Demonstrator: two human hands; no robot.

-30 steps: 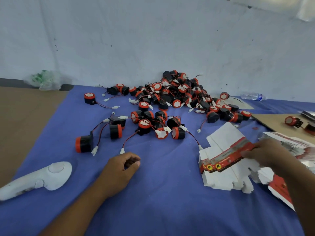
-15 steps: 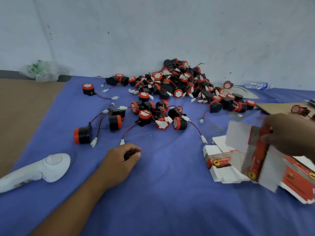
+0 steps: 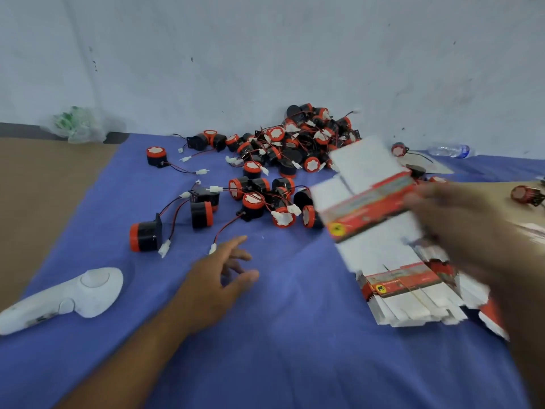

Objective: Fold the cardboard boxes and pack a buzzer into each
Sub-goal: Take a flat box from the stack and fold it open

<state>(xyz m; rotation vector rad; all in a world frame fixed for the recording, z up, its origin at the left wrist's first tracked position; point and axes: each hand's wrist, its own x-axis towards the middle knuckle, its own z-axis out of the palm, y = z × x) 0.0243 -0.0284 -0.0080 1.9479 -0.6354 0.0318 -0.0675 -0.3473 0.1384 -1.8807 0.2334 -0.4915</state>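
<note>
A heap of black-and-red buzzers (image 3: 298, 149) with thin wires lies against the wall, and more are scattered toward me; one lone buzzer (image 3: 146, 236) sits nearest on the left. My right hand (image 3: 460, 222) holds a flat white-and-red cardboard box (image 3: 368, 202) in the air above the blue cloth, blurred by motion. Below it lies a stack of flat boxes (image 3: 413, 299). My left hand (image 3: 224, 278) hovers over the cloth with its fingers spread, holding nothing.
A white handheld controller (image 3: 73, 296) lies at the near left on the blue cloth (image 3: 265, 349). Brown board (image 3: 38, 196) borders the cloth on the left. A crumpled plastic bag (image 3: 76, 124) and a water bottle (image 3: 448, 150) rest by the wall. One buzzer (image 3: 526, 194) sits far right.
My right hand has lifted the flat box off the stack and swung it left and up over the buzzers. My left hand's fingers have uncurled and spread.
</note>
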